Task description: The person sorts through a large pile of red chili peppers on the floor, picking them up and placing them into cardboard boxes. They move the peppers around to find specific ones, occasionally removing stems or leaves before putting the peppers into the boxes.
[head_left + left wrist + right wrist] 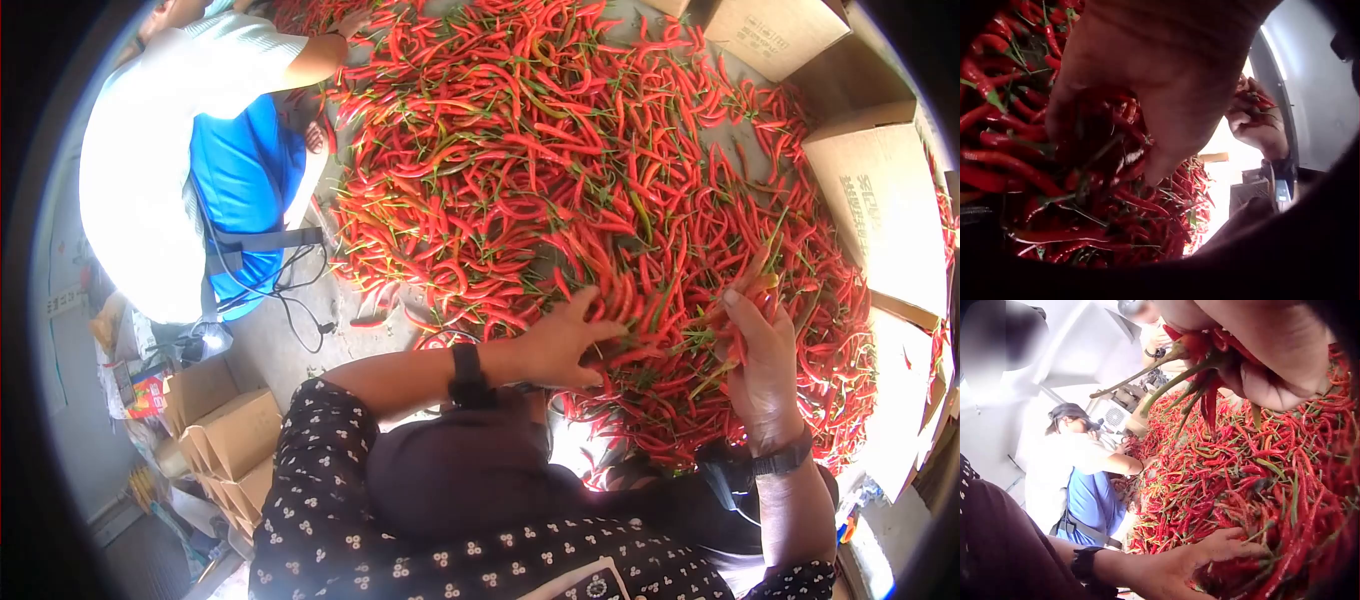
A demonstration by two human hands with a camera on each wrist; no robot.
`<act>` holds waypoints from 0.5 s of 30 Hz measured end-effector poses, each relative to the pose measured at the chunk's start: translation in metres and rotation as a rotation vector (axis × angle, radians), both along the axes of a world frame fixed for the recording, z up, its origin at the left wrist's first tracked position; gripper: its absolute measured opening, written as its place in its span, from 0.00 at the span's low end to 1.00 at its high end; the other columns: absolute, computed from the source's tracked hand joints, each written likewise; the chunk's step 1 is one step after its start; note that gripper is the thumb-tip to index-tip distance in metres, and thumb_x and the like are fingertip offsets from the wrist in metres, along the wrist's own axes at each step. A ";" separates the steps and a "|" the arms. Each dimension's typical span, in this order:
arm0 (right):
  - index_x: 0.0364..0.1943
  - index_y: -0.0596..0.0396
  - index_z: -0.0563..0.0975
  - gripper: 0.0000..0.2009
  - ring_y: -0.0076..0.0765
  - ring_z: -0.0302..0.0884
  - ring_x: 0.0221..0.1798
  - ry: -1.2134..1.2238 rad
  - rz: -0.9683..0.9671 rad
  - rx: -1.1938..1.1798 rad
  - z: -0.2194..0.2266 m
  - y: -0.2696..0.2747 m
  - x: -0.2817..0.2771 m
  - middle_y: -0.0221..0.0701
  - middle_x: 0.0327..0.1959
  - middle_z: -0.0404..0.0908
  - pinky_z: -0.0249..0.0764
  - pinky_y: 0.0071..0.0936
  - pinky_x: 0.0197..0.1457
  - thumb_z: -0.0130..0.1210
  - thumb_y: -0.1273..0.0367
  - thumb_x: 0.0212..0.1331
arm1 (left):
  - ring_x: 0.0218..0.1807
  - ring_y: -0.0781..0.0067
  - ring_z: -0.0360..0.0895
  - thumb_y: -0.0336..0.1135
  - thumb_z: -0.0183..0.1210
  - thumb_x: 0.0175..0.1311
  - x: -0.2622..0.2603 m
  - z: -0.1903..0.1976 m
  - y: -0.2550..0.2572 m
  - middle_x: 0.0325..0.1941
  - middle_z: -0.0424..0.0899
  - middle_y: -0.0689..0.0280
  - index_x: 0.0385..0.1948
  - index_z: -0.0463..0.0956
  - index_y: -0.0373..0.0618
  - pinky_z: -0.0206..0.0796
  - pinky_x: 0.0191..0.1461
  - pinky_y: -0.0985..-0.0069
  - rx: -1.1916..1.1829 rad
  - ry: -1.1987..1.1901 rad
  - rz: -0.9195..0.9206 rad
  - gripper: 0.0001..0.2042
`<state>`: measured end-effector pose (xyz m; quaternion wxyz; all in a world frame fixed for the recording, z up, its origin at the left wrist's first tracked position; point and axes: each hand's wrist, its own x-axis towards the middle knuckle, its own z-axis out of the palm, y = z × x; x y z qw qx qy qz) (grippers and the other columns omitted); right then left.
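Note:
Red chili peppers point(520, 180) with green stems lie in a wide pile in front of me. My left hand point(565, 343) reaches into the near side of it, thumb and fingers spread apart. In the left wrist view those fingers dip among the chili peppers point(1016, 162), their tips partly hidden in shadow. To the right, my right hand point(765, 365) grips a small bunch of chili peppers point(1210, 362) above the pile. Their stems stick out past the fingers in the right wrist view, while the palm hides part of the bunch.
Cardboard boxes point(880, 200) border the pile on the right. Another person point(190, 150) in a white top and blue trousers sits at the far left, an arm over the peppers. Black cables point(290, 290) hang beside them. More cartons point(235, 440) stand at the lower left.

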<state>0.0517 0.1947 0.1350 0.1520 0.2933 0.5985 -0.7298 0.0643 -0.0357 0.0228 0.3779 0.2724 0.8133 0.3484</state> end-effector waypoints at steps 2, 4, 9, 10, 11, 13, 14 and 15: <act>0.38 0.51 0.74 0.06 0.14 0.68 0.25 0.001 0.003 -0.010 0.001 -0.001 0.000 0.22 0.27 0.75 0.59 0.13 0.25 0.55 0.68 0.58 | 0.67 0.36 0.52 0.43 0.65 0.47 0.005 0.003 0.006 0.68 0.45 0.38 0.59 0.68 0.55 0.52 0.68 0.58 0.096 -0.014 -0.109 0.31; 0.37 0.57 0.76 0.07 0.16 0.72 0.29 0.012 -0.022 -0.081 0.002 -0.003 -0.001 0.26 0.28 0.79 0.68 0.15 0.33 0.57 0.71 0.57 | 0.66 0.38 0.55 0.39 0.63 0.49 0.005 0.011 0.009 0.68 0.46 0.39 0.59 0.68 0.56 0.53 0.68 0.59 0.205 -0.033 -0.281 0.29; 0.39 0.52 0.74 0.07 0.15 0.70 0.27 0.020 -0.052 -0.017 0.001 -0.009 -0.004 0.22 0.28 0.76 0.62 0.15 0.26 0.55 0.67 0.59 | 0.56 0.53 0.70 0.35 0.59 0.53 -0.043 0.024 0.014 0.57 0.69 0.53 0.52 0.73 0.50 0.64 0.58 0.65 0.387 -0.108 -0.375 0.20; 0.39 0.52 0.74 0.07 0.15 0.70 0.27 0.020 -0.064 -0.020 0.000 -0.007 -0.003 0.22 0.29 0.76 0.62 0.15 0.27 0.55 0.67 0.59 | 0.51 0.58 0.75 0.34 0.58 0.55 -0.059 0.022 0.015 0.52 0.76 0.58 0.49 0.75 0.48 0.67 0.54 0.67 0.446 -0.146 -0.370 0.17; 0.39 0.52 0.74 0.07 0.15 0.70 0.27 0.014 -0.074 -0.014 -0.001 -0.004 -0.003 0.22 0.29 0.76 0.62 0.15 0.27 0.55 0.67 0.59 | 0.48 0.60 0.76 0.32 0.57 0.55 -0.075 0.025 0.015 0.47 0.78 0.61 0.46 0.76 0.46 0.68 0.52 0.68 0.345 -0.109 -0.185 0.15; 0.39 0.52 0.74 0.07 0.16 0.70 0.27 0.025 -0.039 -0.005 -0.002 0.003 -0.004 0.22 0.29 0.76 0.63 0.16 0.28 0.55 0.67 0.59 | 0.47 0.60 0.76 0.29 0.57 0.53 -0.111 0.007 0.008 0.43 0.79 0.62 0.44 0.76 0.44 0.68 0.50 0.69 0.235 0.247 0.042 0.15; 0.39 0.52 0.74 0.07 0.16 0.70 0.27 0.026 -0.041 0.000 -0.003 0.006 -0.004 0.22 0.29 0.76 0.63 0.16 0.28 0.55 0.67 0.59 | 0.47 0.59 0.75 0.28 0.58 0.51 -0.128 -0.009 0.003 0.44 0.78 0.62 0.46 0.75 0.47 0.67 0.51 0.67 0.230 0.514 -0.020 0.17; 0.38 0.54 0.75 0.08 0.16 0.71 0.28 0.023 -0.045 -0.012 -0.004 0.010 -0.004 0.24 0.29 0.77 0.64 0.15 0.29 0.57 0.68 0.57 | 0.47 0.59 0.75 0.28 0.58 0.51 -0.139 -0.021 0.000 0.44 0.78 0.62 0.46 0.75 0.47 0.67 0.51 0.67 0.234 0.513 -0.018 0.17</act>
